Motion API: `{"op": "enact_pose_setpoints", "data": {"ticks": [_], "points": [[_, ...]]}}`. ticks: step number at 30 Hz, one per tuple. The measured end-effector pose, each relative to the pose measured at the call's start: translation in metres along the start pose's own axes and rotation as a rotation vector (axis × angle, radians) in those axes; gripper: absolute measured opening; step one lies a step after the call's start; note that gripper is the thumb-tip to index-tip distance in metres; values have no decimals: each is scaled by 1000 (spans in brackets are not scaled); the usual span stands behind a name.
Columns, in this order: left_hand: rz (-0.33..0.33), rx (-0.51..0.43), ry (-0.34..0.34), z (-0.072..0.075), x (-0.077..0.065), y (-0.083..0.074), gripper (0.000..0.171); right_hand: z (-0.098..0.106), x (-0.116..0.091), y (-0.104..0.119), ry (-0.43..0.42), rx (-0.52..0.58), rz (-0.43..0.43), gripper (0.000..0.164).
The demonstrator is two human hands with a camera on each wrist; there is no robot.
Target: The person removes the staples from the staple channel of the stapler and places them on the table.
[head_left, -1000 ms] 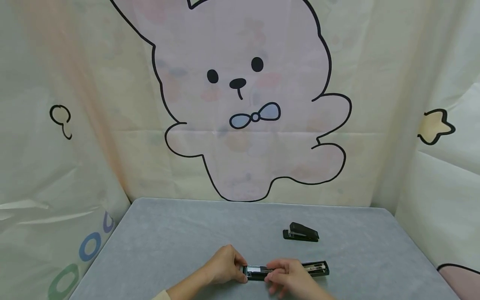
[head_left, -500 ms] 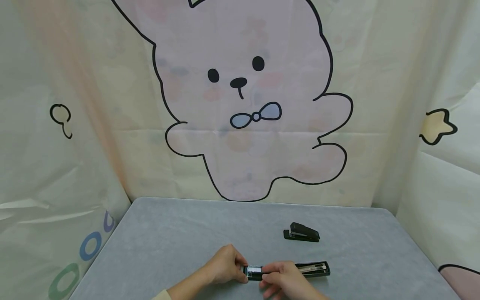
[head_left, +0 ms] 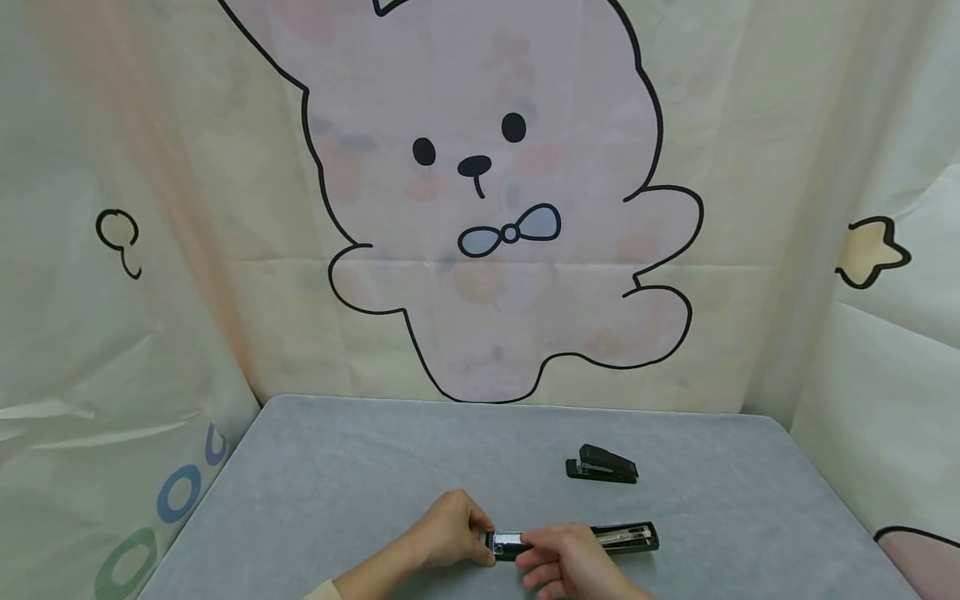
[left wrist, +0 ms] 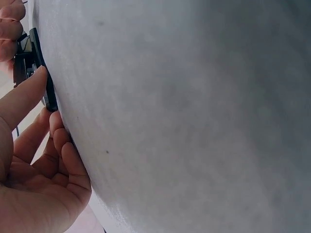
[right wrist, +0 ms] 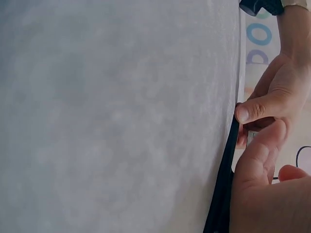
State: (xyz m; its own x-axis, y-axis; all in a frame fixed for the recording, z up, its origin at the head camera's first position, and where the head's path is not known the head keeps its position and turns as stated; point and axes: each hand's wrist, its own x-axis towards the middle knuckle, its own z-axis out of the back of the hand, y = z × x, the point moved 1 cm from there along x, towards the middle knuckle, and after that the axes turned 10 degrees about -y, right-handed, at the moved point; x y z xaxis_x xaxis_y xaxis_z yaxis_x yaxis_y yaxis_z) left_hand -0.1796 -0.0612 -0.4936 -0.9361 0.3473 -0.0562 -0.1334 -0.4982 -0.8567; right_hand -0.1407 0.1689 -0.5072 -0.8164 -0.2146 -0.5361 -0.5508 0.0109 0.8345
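A black stapler (head_left: pixel 630 538) lies folded out flat near the table's front, its long body running left to right. My left hand (head_left: pixel 453 529) pinches its left end between thumb and fingers. Beside it, a silvery strip (head_left: pixel 508 540) shows in the stapler's channel. My right hand (head_left: pixel 573 562) lies over the middle, its topmost digit stretched along the channel and the other fingers loosely bent below. In the right wrist view its fingers (right wrist: pixel 260 155) are close to my left thumb, and any contact with the strip is hidden. The left wrist view shows the stapler's edge (left wrist: pixel 51 94) at my left fingertips.
A second, smaller black stapler (head_left: pixel 602 465) stands behind the right hand, its top arm raised. Grey cloth covers the table (head_left: pixel 360 458). Printed curtains (head_left: pixel 480 333) hang close behind the table and at both sides.
My right hand has slid left along the stapler, and its pinched fingertips have loosened. More of the stapler's right part shows. The left hand stays on the left end.
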Motion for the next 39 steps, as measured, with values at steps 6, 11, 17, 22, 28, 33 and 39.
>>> {"op": "enact_pose_setpoints", "data": {"ticks": [6, 11, 17, 22, 28, 33, 39], "points": [[-4, -1, 0, 0, 0, 0, 22, -4, 1, -4, -45, 46, 12, 34], [17, -8, 14, 0, 0, 0, 22, -21, -10, 5, -102, 9, 25, 22], [19, -19, 18, -1, 2, 1, 22, -29, -9, 7, -158, -61, 50, 17], [12, -15, 15, 0, 2, 1, 22, -31, -8, 7, -197, -111, 67, 15], [11, -14, 16, -1, 1, 0, 22, -30, -7, 7, -227, -136, 78, 15], [11, -14, 15, -1, 1, 0, 22, -30, -8, 8, -234, -162, 100, 16], [32, -19, 23, -1, 1, 0, 23, -29, -9, 10, -236, -170, 91, 17]]}}
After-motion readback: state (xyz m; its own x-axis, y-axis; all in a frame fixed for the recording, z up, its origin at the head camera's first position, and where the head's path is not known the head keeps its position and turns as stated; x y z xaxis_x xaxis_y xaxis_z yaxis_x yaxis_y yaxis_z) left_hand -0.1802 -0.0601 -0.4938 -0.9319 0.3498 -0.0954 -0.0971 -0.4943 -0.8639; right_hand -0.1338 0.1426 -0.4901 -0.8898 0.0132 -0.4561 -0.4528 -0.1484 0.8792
